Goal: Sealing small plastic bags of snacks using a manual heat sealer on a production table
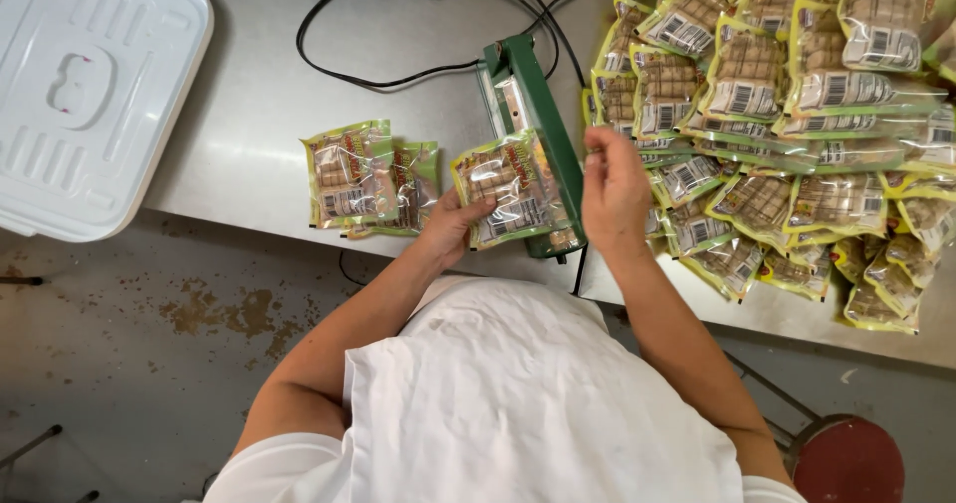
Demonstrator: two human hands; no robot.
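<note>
The left hand (450, 226) grips the near left edge of a clear plastic packet with yellow-green borders, filled with small brown rolls (506, 190), fingers clamped on it. The packet lies with its right end on the green heat sealer with a long narrow arm (533, 115), which stands near the middle of the grey metal tabletop (249, 115). The right hand (612, 186) hovers just right of the sealer, fingers curled loosely and close together, holding nothing that can be made out. To the left of the held packet lie two similar packets (368, 176), overlapping. To the right, a large heap of the same packets (797, 115) covers the tabletop. Black cables (398, 25) loop at the far side, and a white plastic lid (90, 95) sits at the far left.
</note>
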